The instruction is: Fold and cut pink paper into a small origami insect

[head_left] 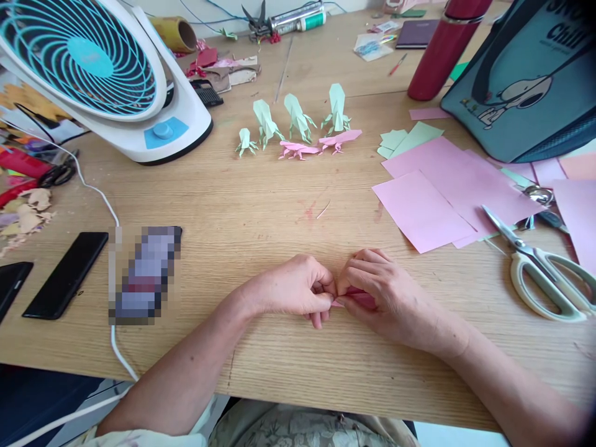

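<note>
Both hands meet low over the front of the wooden table [223,211]. My left hand [302,288] is closed, its fingertips pinching one end of a small piece of folded pink paper [363,299]. Around the other end curls my right hand [384,295], also closed, so most of the fold is hidden beneath its fingers. Farther back stand several green origami figures [298,118], with two pink origami figures [338,141] in front of them. Flat pink paper sheets [423,208] lie to the right, beyond my right hand.
Open-bladed scissors [535,261] rest at the right, near a blue bag [516,93] and a red flask [442,56]. At the left are a fan [162,133], a phone with a blurred screen [146,273], a black phone [67,273] and a white cable [100,192].
</note>
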`<state>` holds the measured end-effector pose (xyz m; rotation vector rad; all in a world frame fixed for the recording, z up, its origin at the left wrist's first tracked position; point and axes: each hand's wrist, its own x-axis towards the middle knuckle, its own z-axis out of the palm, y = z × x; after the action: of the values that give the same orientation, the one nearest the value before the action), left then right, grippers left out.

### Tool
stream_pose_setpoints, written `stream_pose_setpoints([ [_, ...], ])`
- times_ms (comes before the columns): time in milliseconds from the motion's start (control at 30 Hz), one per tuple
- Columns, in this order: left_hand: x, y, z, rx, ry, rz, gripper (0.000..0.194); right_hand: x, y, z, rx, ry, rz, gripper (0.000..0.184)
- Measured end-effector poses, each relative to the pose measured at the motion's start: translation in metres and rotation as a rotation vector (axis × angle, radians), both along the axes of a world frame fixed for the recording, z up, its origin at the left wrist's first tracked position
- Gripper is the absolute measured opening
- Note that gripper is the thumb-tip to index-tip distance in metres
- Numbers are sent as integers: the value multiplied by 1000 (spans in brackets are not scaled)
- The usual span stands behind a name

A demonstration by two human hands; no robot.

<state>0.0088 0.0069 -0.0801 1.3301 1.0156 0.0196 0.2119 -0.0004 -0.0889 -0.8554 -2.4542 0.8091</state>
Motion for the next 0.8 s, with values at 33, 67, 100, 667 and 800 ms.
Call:
stream_pose_setpoints([
  [33, 0, 0, 1, 5, -7, -6, 16, 1, 0, 0, -10, 4, -4, 16],
  [67, 0, 0, 2, 14, -16, -6, 16, 2, 1, 0, -19, 9, -10, 17],
  [100, 1, 0, 3, 30, -28, -1, 16, 3, 1, 0, -27, 16, -20, 17],
  [667, 13, -9, -1, 532, -224, 380, 13, 2, -3, 4, -136, 319, -366, 16],
  [800, 14, -10, -1, 590, -269, 435, 12, 2, -5, 3, -121, 367, -395, 14],
])
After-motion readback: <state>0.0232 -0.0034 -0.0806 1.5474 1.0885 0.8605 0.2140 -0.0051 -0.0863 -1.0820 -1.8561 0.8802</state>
